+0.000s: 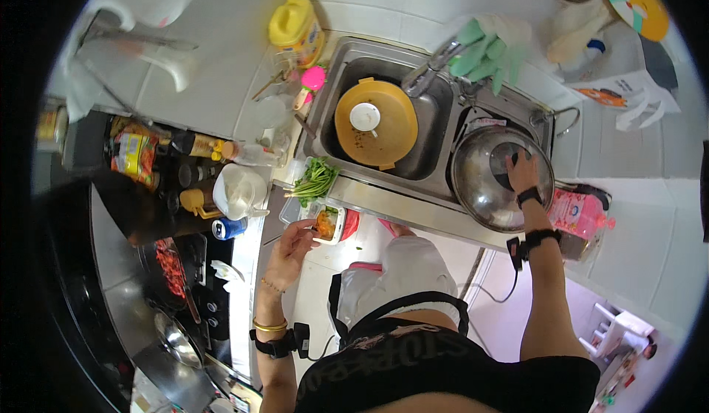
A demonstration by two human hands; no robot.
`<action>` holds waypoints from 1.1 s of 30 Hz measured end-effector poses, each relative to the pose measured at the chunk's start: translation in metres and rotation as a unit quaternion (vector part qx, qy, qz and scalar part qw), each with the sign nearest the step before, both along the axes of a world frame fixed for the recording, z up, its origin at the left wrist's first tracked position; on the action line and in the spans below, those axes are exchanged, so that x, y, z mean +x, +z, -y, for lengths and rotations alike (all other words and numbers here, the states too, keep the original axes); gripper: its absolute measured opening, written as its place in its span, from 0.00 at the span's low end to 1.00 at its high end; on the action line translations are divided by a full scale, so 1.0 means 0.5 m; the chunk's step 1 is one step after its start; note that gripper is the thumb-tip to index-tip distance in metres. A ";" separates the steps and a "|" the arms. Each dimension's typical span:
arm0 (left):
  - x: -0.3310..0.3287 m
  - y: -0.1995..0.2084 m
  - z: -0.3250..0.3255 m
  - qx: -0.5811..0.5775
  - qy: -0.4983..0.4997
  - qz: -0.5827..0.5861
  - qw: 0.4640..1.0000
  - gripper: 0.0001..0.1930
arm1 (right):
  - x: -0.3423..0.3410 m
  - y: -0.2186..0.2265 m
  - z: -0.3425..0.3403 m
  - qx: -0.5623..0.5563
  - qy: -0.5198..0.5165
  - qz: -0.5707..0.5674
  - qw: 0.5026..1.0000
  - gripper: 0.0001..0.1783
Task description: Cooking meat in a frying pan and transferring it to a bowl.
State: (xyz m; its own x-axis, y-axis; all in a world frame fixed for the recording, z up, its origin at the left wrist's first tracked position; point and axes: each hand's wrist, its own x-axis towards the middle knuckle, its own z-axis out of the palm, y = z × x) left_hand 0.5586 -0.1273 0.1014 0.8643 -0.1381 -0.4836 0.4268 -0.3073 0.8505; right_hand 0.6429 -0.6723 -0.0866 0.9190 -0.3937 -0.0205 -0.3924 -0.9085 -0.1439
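Note:
My right hand (pixel 523 173) is on the dark centre of a large domed metal lid (pixel 474 191), its fingers curled over that part. The lid rests over the right sink basin and hides most of it. My left hand (pixel 290 250) is at the counter's front edge with its fingers drawn together, beside a small white bin (pixel 337 230) of orange and green scraps. Whatever is between those fingertips is too small to make out. Just beyond lies a bunch of green stalks (pixel 314 180) in a clear tray (pixel 290 210).
The left basin holds a yellow-brown pan (pixel 399 110) with a white cup (pixel 365 117) in it. A faucet (pixel 428 73) leans between the basins, green gloves (pixel 484 51) behind it. Bottles and a pitcher (pixel 240 191) crowd the left counter; a pan of red food (pixel 170 265) is on the stove.

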 end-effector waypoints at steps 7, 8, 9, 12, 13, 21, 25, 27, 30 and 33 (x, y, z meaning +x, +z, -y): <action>0.078 0.038 -0.001 0.030 -0.076 0.011 0.997 0.16 | -0.010 0.152 -0.090 0.127 0.064 0.141 0.980 0.14; 0.086 0.038 -0.006 0.034 -0.087 0.013 0.996 0.16 | -0.018 0.187 -0.124 0.165 0.080 0.174 0.968 0.13; 0.094 0.036 -0.011 0.005 -0.080 0.011 0.997 0.17 | -0.021 0.214 -0.165 0.198 0.096 0.206 0.953 0.12; 0.125 0.063 0.001 -0.005 -0.071 0.011 0.997 0.19 | -0.001 0.223 -0.310 0.300 0.148 0.256 0.907 0.11; 0.130 0.079 0.012 0.014 -0.051 0.012 0.999 0.21 | 0.003 0.246 -0.357 0.325 0.144 0.228 0.906 0.12; 0.138 0.106 -0.033 0.136 -0.039 0.085 0.986 0.22 | 0.068 0.249 -0.515 0.285 0.158 0.234 0.916 0.12; 0.153 0.105 0.028 0.078 -0.111 0.057 0.989 0.20 | 0.074 0.199 -0.498 0.239 0.171 0.186 0.938 0.14; 0.173 0.089 0.079 0.076 -0.112 0.047 0.990 0.20 | 0.067 0.193 -0.486 0.240 0.169 0.182 0.939 0.17; 0.220 0.045 0.161 -0.016 -0.147 0.081 0.986 0.20 | 0.047 0.240 -0.479 0.268 0.180 0.209 0.923 0.23; 0.247 -0.001 0.251 -0.024 -0.144 0.076 0.986 0.19 | 0.024 0.288 -0.479 0.359 0.152 0.180 0.903 0.30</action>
